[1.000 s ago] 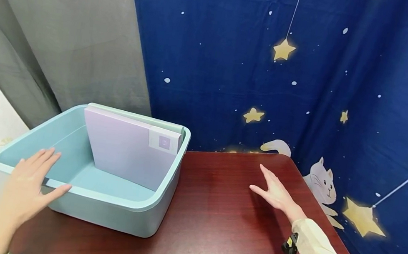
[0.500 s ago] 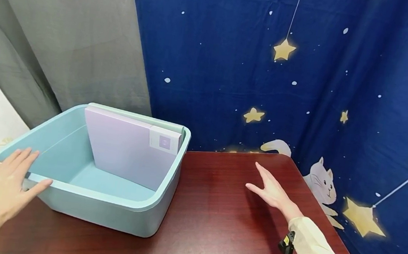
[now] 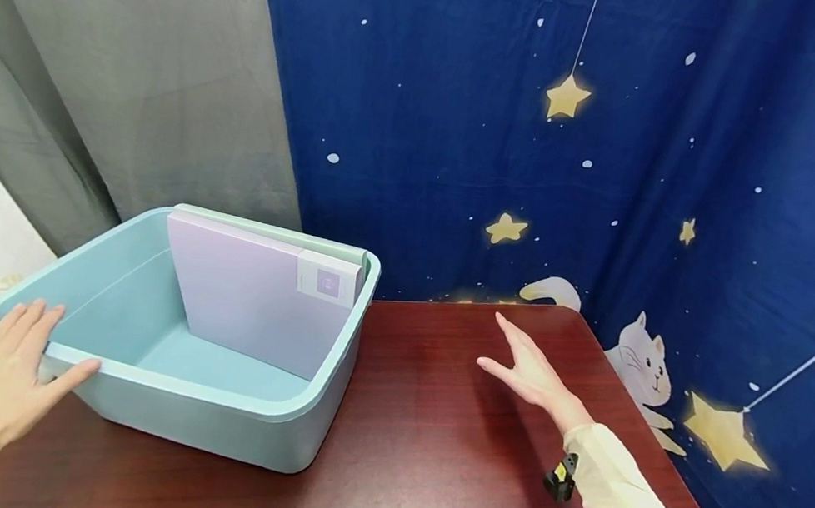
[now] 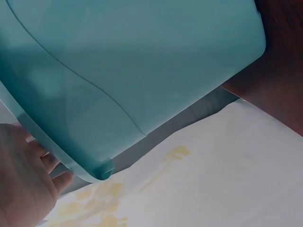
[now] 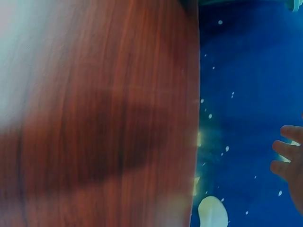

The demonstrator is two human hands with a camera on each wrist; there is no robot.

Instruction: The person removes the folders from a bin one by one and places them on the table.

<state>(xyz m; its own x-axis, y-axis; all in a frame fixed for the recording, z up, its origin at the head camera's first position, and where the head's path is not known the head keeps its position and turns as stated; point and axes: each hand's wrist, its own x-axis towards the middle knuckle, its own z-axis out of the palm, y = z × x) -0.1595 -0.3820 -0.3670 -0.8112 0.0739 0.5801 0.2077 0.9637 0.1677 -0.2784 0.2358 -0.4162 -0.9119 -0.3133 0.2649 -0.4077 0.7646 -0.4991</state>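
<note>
A light blue plastic tub (image 3: 207, 424) stands on the left of the dark red table. Inside, a flat lavender box (image 3: 252, 295) with a white label leans upright against the far wall. Behind it shows the edge of a mint green box (image 3: 274, 232). My left hand (image 3: 0, 384) is at the tub's near left corner, its fingers extended over the rim and the thumb spread apart. In the left wrist view, the fingertips (image 4: 51, 161) are right at the rim. My right hand (image 3: 533, 377) hovers over the table's right half, fingers extended, thumb apart, holding nothing.
The wood-grained table (image 3: 422, 457) ends at a back edge and a slanting right edge. A blue starry curtain (image 3: 437, 123) hangs behind it, with a grey curtain (image 3: 134, 72) at left. A small black device (image 3: 560, 477) sits at the right wrist.
My left hand has moved left along the tub's near rim to its corner. My right hand has drifted a little left and away from me. The tub and boxes have stayed put.
</note>
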